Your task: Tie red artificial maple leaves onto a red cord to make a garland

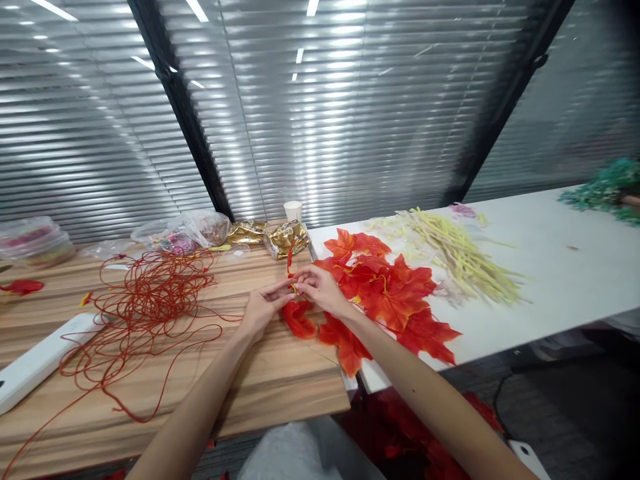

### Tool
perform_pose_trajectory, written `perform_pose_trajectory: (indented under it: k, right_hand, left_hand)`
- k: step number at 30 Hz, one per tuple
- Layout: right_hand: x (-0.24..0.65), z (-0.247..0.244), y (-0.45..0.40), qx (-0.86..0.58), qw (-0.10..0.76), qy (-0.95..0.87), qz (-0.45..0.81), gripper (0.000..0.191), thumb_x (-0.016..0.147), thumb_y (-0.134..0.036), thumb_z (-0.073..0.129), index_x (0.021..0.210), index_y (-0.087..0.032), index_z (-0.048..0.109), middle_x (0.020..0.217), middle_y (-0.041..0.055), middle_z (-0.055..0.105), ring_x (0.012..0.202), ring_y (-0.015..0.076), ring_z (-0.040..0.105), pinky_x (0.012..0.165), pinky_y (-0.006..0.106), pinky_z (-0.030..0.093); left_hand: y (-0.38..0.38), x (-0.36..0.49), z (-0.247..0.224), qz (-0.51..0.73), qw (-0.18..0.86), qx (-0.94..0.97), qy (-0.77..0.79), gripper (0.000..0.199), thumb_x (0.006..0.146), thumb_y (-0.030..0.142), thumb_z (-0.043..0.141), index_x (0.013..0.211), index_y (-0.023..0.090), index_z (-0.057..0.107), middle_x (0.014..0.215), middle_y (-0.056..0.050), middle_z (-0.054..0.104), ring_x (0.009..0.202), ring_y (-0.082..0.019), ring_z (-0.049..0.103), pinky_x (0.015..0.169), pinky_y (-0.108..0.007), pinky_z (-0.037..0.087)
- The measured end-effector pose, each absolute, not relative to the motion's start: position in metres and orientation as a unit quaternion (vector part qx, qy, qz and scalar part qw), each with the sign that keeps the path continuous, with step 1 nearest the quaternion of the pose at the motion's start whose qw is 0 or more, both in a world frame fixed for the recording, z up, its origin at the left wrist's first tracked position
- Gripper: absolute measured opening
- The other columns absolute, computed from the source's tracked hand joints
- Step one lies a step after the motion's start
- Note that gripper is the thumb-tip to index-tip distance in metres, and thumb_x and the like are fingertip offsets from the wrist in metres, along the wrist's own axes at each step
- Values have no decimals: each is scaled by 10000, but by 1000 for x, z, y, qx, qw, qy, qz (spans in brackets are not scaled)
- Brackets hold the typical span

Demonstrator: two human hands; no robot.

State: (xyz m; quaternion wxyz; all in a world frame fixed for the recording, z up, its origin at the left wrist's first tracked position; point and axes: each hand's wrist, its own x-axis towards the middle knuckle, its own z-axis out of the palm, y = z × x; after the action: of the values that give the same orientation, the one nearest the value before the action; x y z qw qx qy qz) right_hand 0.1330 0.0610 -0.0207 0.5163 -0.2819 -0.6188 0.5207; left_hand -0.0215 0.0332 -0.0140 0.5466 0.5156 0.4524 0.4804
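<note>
Both my hands meet over the wooden table, fingertips close together. My left hand point(265, 305) pinches near the yellow stem of a red artificial maple leaf point(299, 320), which hangs just below the fingers. My right hand point(320, 288) is closed at the same spot, also pinching at the stem; whether cord lies between the fingers is too small to tell. Just right of my right hand, a pile of red artificial maple leaves point(395, 290) spreads over the joint between the tables. A tangle of red cord point(150, 307) lies left of my left hand, one strand running toward it.
A white power strip point(47, 360) lies at the left. Gold packets point(286, 239), a paper cup point(293, 211) and plastic bags point(205, 228) line the back. Yellow-green stems point(460, 257) lie on the white table point(565, 267). More red leaves point(400, 427) are below the table edge.
</note>
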Motion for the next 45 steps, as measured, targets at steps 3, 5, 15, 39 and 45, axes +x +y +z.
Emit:
perform_pose_trajectory:
  k: [3,5,15,39,45]
  right_hand:
    - [126,-22,57,-309,557,-576,512,237,674,-270,631,863,-166,533,733,-8,544,623,113,579,559,227,487]
    - [123,-20,53,-338,576,-551,500,260,663,-302,646,846,-173,516,778,7,564,637,130,600,563,237,500]
    - [137,-3,50,-366,505,-697,356,220,817,-339,488,736,-173,609,678,25,621,636,146,578,621,264,454]
    - [132,-7,48,-317,449,-634,543,281,739,-415,573,689,-142,616,562,-22,536,487,75,445,460,185,358]
    - [140,-5,61,-305,595,-460,584,233,680,-378,640,762,-162,611,761,16,623,678,119,569,657,245,457]
  left_hand:
    - [32,-20,-12,492,543,510,450,626,558,292,752,1132,115,574,887,-97,699,785,-199,649,767,-328,514]
    - [32,-21,-11,504,543,501,448,630,569,288,747,1147,118,563,895,-99,698,794,-201,649,748,-317,517]
    - [32,-27,0,521,495,505,479,646,555,328,747,1138,114,569,737,-55,708,665,-178,641,630,-270,506]
    - [32,-23,-4,512,446,588,439,595,614,315,703,1158,133,548,854,-68,683,708,-143,617,730,-283,503]
    - [36,-29,-1,520,419,605,434,583,743,379,569,1267,173,418,1055,-86,611,732,-117,591,655,-223,472]
